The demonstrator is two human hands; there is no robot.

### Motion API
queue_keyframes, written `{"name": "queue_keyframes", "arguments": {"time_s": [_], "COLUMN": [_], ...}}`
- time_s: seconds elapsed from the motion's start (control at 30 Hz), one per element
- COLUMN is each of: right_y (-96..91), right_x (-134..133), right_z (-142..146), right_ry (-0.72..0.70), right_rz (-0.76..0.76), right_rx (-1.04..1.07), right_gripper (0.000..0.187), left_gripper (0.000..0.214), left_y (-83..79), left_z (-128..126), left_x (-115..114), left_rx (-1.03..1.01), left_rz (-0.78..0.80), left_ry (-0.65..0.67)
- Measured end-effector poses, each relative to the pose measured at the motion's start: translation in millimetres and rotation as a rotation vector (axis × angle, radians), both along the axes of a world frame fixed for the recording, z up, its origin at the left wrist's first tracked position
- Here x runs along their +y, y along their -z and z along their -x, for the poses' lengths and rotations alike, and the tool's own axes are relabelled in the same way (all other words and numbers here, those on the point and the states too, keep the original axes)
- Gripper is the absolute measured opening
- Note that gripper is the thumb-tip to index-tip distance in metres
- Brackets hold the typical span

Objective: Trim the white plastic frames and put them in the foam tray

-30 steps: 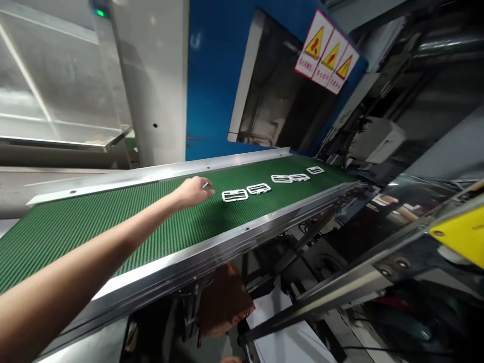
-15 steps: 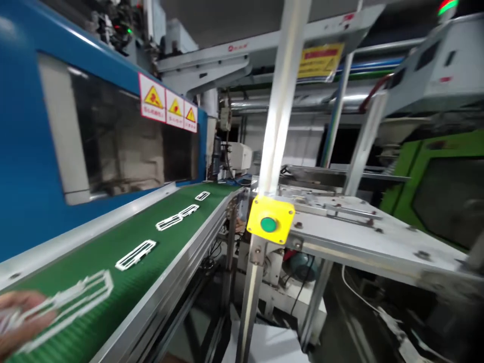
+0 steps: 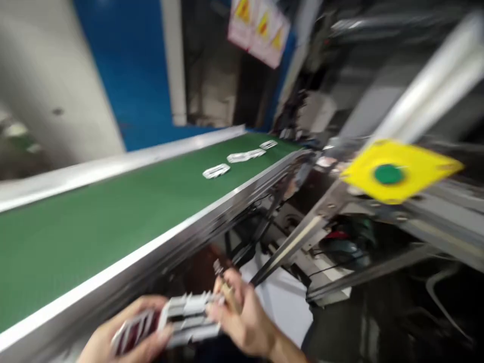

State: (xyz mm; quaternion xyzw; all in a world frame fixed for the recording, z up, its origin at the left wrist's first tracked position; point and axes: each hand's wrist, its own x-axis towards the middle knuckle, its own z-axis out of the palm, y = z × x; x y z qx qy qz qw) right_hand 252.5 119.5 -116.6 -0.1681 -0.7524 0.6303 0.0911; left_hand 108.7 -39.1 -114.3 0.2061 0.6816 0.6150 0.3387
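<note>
Green conveyor belt [image 3: 75, 227] fills L half. Below its rail, my L hand [image 3: 113, 343] is closed on L end of white plastic frame parts [image 3: 191, 316]; blurred, count unclear. My R hand [image 3: 247, 322] is clamped on R end. Loose white frames [image 3: 245, 156] lie in a row on far belt. Far R: yellow button box [image 3: 416, 169].

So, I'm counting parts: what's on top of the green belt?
White frames lie in three clusters far along the belt; blur hides their count. Left hand and right hand hold another frame.
</note>
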Motion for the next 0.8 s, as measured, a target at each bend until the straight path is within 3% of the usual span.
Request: {"name": "queue_keyframes", "arguments": {"time_s": [0.1, 0.23, 0.57, 0.8], "right_y": [24.3, 47.5, 66.6, 80.0], "right_x": [-3, -10, -30, -37], "right_z": [3, 6, 26, 29], "right_ry": [0.004, -0.120, -0.284, -0.389], "right_rz": [0.055, 0.069, 0.046, 0.098], "right_rx": [0.021, -0.073, -0.131, -0.175], "right_gripper": [0.017, 0.017, 0.017, 0.017], "left_gripper": [0.024, 0.026, 0.023, 0.020], "left_y": [17.5, 39.6, 61.3, 75.1], "left_z": [-29, -37, -59, -67], "left_x": [-36, -54, -82, -92], "left_rx": [-0.083, -0.164, -0.186, 0.115], "left_rz": [0.111, 0.070, 0.122, 0.229], "left_ry": [-0.024, -0.088, -0.200, -0.340]}}
